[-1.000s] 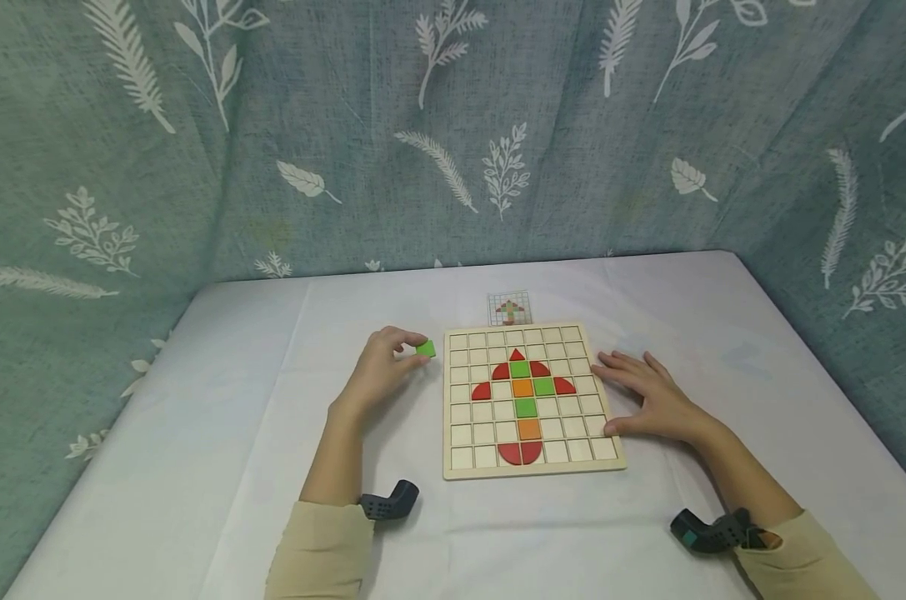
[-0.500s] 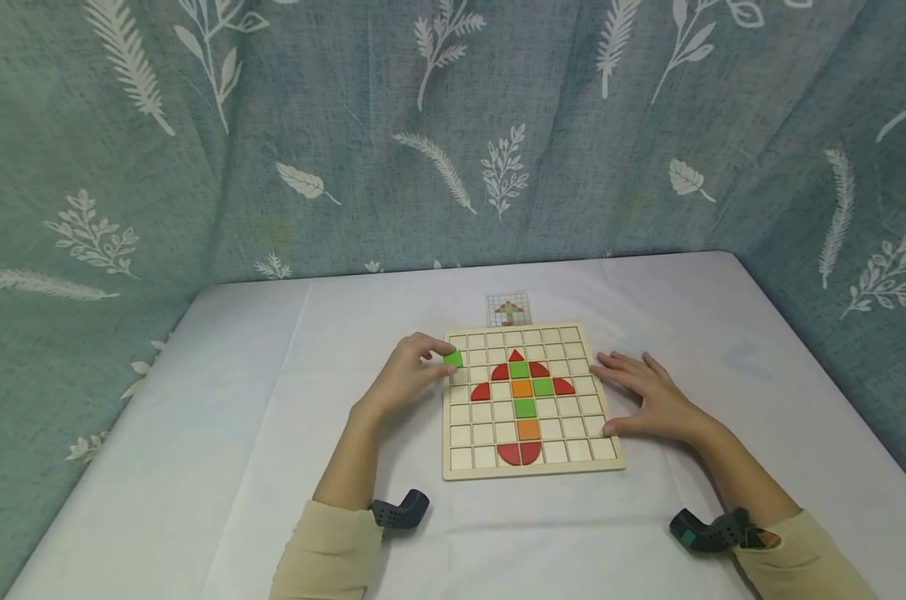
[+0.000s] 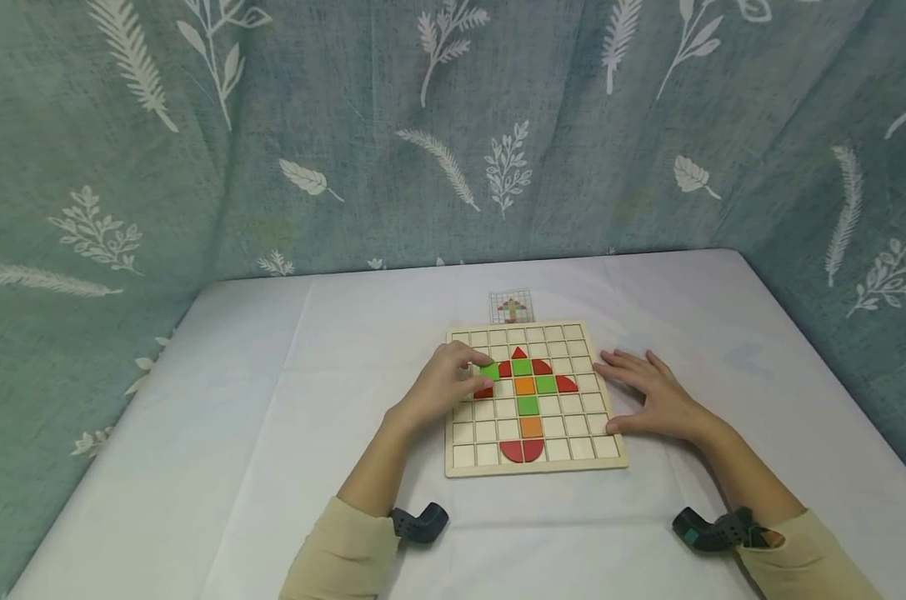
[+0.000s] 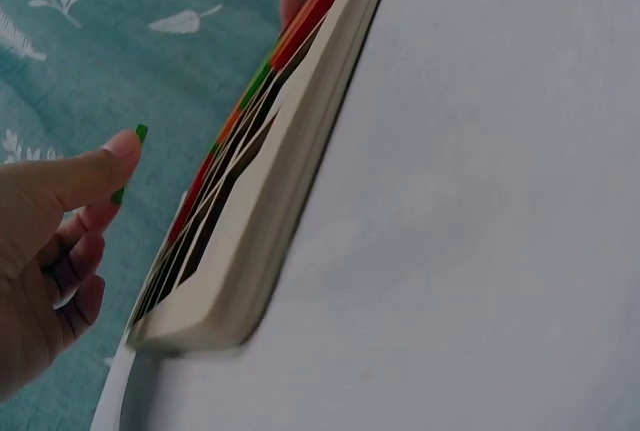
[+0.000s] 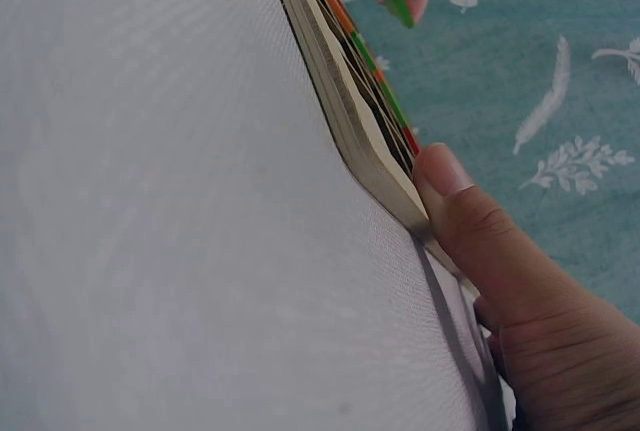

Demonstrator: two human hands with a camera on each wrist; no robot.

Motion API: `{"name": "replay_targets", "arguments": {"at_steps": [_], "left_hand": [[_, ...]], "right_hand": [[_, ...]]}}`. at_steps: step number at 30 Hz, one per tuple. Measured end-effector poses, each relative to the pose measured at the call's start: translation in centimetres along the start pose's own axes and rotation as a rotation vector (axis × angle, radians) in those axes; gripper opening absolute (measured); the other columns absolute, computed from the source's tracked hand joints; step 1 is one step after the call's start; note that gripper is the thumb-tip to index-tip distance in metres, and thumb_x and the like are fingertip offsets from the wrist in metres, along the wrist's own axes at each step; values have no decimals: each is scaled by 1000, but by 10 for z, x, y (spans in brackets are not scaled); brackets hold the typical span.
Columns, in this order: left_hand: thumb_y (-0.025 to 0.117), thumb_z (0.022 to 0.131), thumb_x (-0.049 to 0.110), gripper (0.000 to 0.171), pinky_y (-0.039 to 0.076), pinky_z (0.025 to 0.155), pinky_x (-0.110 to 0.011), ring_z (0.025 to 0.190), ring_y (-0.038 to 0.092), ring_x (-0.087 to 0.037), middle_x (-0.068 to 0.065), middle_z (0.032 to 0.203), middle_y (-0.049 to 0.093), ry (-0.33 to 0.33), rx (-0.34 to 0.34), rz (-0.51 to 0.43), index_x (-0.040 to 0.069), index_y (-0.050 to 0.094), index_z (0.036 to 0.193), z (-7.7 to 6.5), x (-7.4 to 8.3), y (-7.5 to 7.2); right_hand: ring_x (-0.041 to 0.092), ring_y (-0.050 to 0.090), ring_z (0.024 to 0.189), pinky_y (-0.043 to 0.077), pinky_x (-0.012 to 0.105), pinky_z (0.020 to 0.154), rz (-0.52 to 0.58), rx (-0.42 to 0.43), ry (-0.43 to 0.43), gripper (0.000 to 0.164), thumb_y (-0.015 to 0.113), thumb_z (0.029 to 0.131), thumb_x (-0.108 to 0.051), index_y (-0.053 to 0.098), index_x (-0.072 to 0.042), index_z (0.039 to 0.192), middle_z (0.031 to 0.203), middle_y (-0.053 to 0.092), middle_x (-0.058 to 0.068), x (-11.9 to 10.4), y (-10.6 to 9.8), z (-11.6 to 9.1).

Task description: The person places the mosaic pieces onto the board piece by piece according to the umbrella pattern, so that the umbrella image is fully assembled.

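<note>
My left hand [image 3: 441, 385] pinches a green square tile [image 3: 489, 372] between thumb and fingers, above the left part of a wooden grid board [image 3: 573, 450]. The left wrist view shows the tile raised clear of the board. Set into the board are red rounded pieces [image 3: 522, 451], a red triangle [image 3: 518, 353], green squares [image 3: 528, 406] and orange squares [image 3: 531, 427]. A red rounded piece [image 3: 483, 393] is partly covered by the left hand. My right hand [image 3: 651, 400] rests at the board's right edge, fingers spread and thumb touching the rim.
A small printed card [image 3: 511, 306] with a coloured pattern on a grid lies at the board's far edge. White cloth [image 3: 272, 433] covers the table. A blue-green leaf-print curtain [image 3: 347, 142] hangs behind it. Both wrists wear dark camera mounts [image 3: 421, 523].
Still pinching the green tile, my left hand has moved right, from beside the board to over its left columns. The right hand has stayed at the right edge.
</note>
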State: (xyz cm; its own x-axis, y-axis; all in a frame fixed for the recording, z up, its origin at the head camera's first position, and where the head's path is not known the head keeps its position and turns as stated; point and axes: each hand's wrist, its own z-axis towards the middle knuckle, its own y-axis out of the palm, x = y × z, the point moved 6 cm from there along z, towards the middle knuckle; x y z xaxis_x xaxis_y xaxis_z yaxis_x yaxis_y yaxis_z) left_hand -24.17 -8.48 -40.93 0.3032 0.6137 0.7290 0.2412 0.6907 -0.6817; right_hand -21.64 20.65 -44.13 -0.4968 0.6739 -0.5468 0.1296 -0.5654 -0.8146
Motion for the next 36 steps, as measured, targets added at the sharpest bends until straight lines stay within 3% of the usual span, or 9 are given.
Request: {"name": "replay_targets", "arguments": {"at_steps": [10,18,26,36], "left_hand": [[74,81,28,31,43,82,-33,95,47,-15,1,103,59,51,-5,76,13,70,108,-1,8,17],[73,82,31,32,40,84,-34,95,45,-16,0,108,60,69,-21,156,15,70,109,-2,8,26],[73,82,31,31,39,81,-32,92,45,-16,0,105,60,65,-9,212,15,70,108,-5,7,29],[73,82,30,33,40,85,-36,99,48,-19,-2,107,59,79,25,209,13,69,110,-6,7,27]], "right_hand": [[39,26,137,2,57,111,8,-6,9,88,84,62,-44,51,-8,136,147,38,18,-1,1,0],[40,26,137,2,57,111,-2,-11,20,88,83,62,-45,51,-9,136,147,38,18,-2,0,0],[40,25,138,2,57,111,0,-16,27,88,83,62,-46,51,-10,136,147,37,18,-2,3,-1],[40,26,137,2,57,111,-4,-8,2,88,83,63,-45,51,-10,136,147,38,18,-2,2,0]]}}
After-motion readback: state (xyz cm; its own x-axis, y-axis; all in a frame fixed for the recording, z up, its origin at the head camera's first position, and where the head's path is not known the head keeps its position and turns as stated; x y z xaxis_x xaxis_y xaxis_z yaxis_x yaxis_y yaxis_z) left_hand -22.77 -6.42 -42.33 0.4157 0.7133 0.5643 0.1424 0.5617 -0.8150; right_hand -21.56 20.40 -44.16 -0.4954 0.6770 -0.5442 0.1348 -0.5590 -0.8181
